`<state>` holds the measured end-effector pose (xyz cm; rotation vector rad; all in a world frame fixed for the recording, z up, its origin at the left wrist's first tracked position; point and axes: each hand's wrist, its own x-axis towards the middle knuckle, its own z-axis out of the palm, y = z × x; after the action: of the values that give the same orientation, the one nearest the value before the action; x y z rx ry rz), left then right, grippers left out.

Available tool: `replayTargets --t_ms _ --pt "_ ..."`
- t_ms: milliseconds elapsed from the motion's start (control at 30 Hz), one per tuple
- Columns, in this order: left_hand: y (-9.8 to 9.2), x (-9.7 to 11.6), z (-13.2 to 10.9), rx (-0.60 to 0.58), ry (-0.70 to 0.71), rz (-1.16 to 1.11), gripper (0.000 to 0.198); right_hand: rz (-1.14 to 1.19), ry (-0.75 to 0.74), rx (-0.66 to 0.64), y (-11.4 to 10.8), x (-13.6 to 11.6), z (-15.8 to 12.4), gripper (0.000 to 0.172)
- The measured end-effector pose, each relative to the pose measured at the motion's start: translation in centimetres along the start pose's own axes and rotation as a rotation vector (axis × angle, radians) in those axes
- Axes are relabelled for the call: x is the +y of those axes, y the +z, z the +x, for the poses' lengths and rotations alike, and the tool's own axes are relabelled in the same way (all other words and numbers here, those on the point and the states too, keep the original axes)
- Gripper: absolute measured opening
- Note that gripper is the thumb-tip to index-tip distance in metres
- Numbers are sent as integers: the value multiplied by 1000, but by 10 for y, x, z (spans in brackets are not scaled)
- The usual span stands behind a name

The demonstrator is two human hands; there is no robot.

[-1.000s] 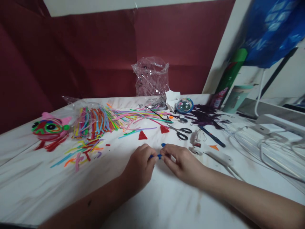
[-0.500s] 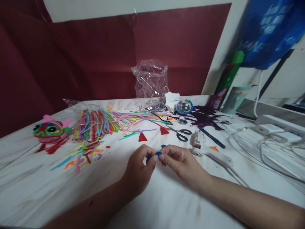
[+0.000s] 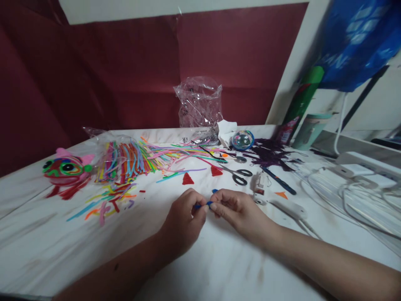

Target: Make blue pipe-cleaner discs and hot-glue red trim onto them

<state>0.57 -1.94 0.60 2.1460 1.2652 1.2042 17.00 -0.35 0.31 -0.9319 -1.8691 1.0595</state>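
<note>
My left hand (image 3: 184, 221) and my right hand (image 3: 236, 211) meet fingertip to fingertip just above the white table (image 3: 46, 246), both pinching one short blue pipe-cleaner piece (image 3: 207, 203). Most of the piece is hidden between the fingers. Another small blue bit (image 3: 214, 191) lies on the table just behind my right hand. Two red fuzzy triangles (image 3: 187, 179) (image 3: 216, 170) lie a little further back.
A heap of coloured pipe cleaners (image 3: 131, 156) in a clear bag and cut scraps (image 3: 106, 200) lie left, next to a red-and-pink pipe-cleaner animal (image 3: 65, 168). Scissors (image 3: 238, 173), a glue gun (image 3: 282, 202), a blue pen (image 3: 278, 179), purple fluff (image 3: 269, 152) and white cables (image 3: 354, 188) lie right.
Both hands stay together on the blue piece, with only small finger shifts. The view has bobbed slightly.
</note>
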Motion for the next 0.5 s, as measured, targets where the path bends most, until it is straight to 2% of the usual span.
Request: replayTargets --t_ms 133,267,500 --pt "0 -3 3 9 -170 -188 2 75 34 101 -1 0 2 28" --pt "4 -11 2 -8 -317 -313 10 230 76 149 -2 -2 3 32" --pt "5 -7 -1 30 -274 -401 12 221 95 151 6 -4 -2 35"
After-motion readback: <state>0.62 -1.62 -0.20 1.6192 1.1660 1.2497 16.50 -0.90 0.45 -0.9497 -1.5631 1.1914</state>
